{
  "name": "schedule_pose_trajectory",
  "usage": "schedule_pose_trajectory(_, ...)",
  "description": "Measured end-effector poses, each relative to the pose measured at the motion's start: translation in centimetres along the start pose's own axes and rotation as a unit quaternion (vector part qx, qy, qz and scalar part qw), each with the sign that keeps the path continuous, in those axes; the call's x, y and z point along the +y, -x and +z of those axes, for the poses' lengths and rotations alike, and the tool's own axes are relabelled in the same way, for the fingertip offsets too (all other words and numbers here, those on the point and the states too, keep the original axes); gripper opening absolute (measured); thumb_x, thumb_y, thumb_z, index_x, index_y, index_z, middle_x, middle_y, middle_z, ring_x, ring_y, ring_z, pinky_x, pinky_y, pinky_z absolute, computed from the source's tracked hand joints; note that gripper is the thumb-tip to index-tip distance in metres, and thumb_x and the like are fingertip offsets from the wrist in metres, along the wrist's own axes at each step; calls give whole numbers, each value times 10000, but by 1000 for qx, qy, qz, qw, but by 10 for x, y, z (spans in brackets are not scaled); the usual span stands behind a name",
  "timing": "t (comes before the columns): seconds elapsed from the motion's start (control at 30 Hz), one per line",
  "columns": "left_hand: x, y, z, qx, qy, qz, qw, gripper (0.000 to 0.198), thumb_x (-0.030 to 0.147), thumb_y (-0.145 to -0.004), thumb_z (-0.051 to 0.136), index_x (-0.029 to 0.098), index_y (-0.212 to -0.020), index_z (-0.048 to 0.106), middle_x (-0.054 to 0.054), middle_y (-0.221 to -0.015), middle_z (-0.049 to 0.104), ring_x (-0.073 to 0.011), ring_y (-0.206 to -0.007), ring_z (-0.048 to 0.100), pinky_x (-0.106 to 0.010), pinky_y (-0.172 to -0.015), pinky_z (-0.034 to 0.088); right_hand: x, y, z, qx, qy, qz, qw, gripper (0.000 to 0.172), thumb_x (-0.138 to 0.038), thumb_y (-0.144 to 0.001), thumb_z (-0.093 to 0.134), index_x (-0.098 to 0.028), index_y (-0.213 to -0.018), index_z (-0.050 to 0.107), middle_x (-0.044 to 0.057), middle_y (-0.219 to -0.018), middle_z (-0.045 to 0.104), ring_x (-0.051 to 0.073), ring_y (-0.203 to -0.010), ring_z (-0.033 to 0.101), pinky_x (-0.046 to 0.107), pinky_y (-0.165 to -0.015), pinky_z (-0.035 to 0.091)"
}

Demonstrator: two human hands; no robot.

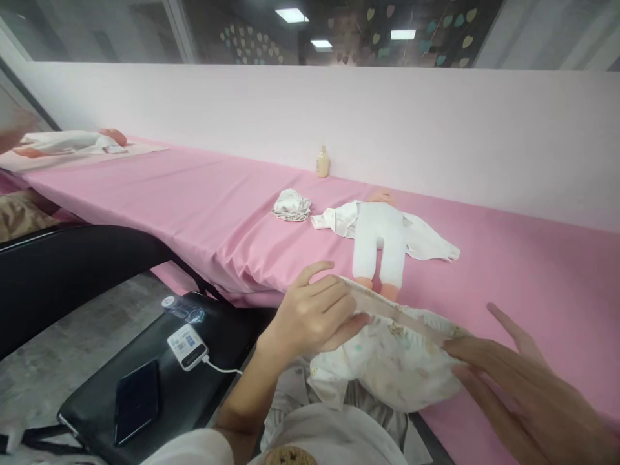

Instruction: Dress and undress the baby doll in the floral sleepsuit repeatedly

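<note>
My left hand (314,316) pinches one end of the folded top edge of a pale patterned cloth (397,361), its index finger raised. At the other end of that edge, my right hand (523,381) grips the cloth between thumb and fingers, with one finger stretched away. The cloth hangs between both hands over my lap, at the table's front edge. Just beyond it lies a doll (380,236) in white clothing, sleeves spread wide and feet toward me. Left of the doll sits a small bundle of white cloth (291,205).
A cream bottle (322,163) stands by the wall on the pink table (194,194). At far left lies another doll (72,142), near another person's blurred hand (17,129). A black chair (208,387) holds a phone (137,400), power bank (187,347) and clear bottle (183,309).
</note>
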State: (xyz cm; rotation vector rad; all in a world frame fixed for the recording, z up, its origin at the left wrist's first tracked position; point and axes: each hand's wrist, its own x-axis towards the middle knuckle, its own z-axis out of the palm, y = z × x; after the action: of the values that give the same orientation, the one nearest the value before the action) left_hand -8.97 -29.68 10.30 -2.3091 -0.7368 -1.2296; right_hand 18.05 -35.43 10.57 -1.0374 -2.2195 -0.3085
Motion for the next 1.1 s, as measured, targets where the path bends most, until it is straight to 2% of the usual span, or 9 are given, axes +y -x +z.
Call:
schedule_pose_trajectory(0.2,-2,6,10,-32,-16,-12,999,142,245,-829,544,155,-720,533,3,-705,627,-107,-714,603,-375,-1003,388,9,-9,21,-30,80,-31,996,221,-282,-912,409,-243,-1032,590,0,-897,684,172,-814,661,422,-975,453)
schedule_pose_trajectory(0.33,-2,12,16,-52,-20,-35,998,151,233,-852,506,149,-728,523,0,-736,631,-125,-779,617,-411,-1049,345,8,-11,29,-28,44,5,999,194,-255,-882,361,-246,-910,552,-2,-860,676,185,-894,655,363,-828,532)
schedule_pose_trajectory(0.47,4,29,31,-102,-20,-61,993,144,235,-870,470,143,-780,535,-11,-756,620,-140,-814,612,-422,-1048,346,5,2,55,1,-12,30,999,106,-170,-828,367,-225,-751,416,-18,-765,620,153,-856,651,400,-989,432)
schedule_pose_trajectory(0.6,8,61,43,-139,-1,-87,987,164,221,-871,461,152,-732,517,16,-673,582,-106,-647,567,-398,-1003,395,2,27,86,18,-4,44,999,128,-170,-796,441,-211,-687,389,-27,-675,540,151,-811,600,473,-1072,283)
schedule_pose_trajectory(0.73,11,90,46,-121,21,-101,987,195,184,-847,473,159,-654,487,32,-596,539,-87,-571,509,-350,-936,440,-5,42,101,15,13,11,1000,117,-212,-795,518,-203,-680,498,-14,-648,522,154,-720,534,464,-990,351)
schedule_pose_trajectory(0.83,12,100,47,-96,9,-113,989,194,160,-823,494,154,-629,477,30,-598,544,-84,-588,510,-351,-924,440,-11,45,107,-6,-7,-1,1000,206,-295,-837,523,-194,-659,548,17,-668,514,159,-685,523,363,-759,476)
schedule_pose_trajectory(0.93,8,102,44,-83,-13,-123,989,174,150,-810,510,151,-637,491,19,-614,564,-103,-649,547,-353,-886,450,-12,45,111,-28,-17,21,999,331,-437,-861,503,-187,-659,581,54,-755,546,162,-715,558,280,-605,488)
schedule_pose_trajectory(1.0,3,100,42,-76,-15,-120,990,162,188,-812,533,149,-657,508,-1,-644,579,-125,-697,569,-353,-850,464,-11,44,111,-20,-5,17,1000,326,-387,-893,473,-186,-668,597,49,-758,574,143,-725,587,243,-614,493)
schedule_pose_trajectory(1.1,-4,102,38,-70,21,-134,988,204,310,-800,598,147,-699,528,-56,-798,636,-166,-801,597,-377,-847,478,-7,39,102,38,79,-54,995,261,-184,-909,448,-206,-735,641,5,-673,607,101,-663,607,199,-631,475)
